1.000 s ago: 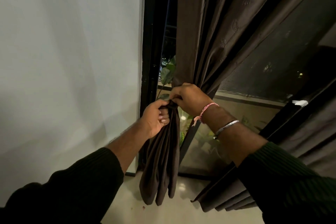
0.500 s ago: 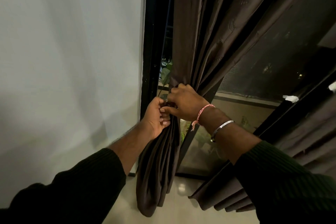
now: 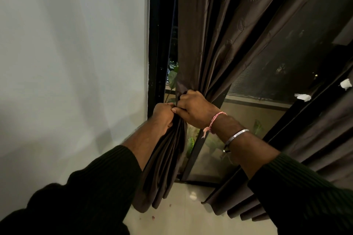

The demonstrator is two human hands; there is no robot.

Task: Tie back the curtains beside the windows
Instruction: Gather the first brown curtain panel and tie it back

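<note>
Your left hand [image 3: 164, 115] and right hand [image 3: 193, 109] meet at the waist of the dark brown curtain [image 3: 210, 34], just beside the black window frame [image 3: 159, 44] where it joins the pale wall [image 3: 72, 53]. Both hands are clamped on the gathered cloth, knuckles touching, the left gripping the bundle from the wall side and the right curled over its top with the thumb pressed across the folds. Below your hands the tail [image 3: 162, 173] hangs in loose pleats down toward the tiled floor [image 3: 191, 219]. Judge the fabric as soft, limp and fairly heavy, with a slight sheen that suggests it slides on itself; pinched pleats will likely slip unless you grip the whole bunch at its narrowest point. No tie-back cord or hook shows, so whether a knot is forming inside your grip can't be told. A second curtain [image 3: 324, 149] hangs loose at the right, untied. Containers: none visible; only leafy plants [image 3: 191, 143] show through the glass [image 3: 277, 66].
</note>
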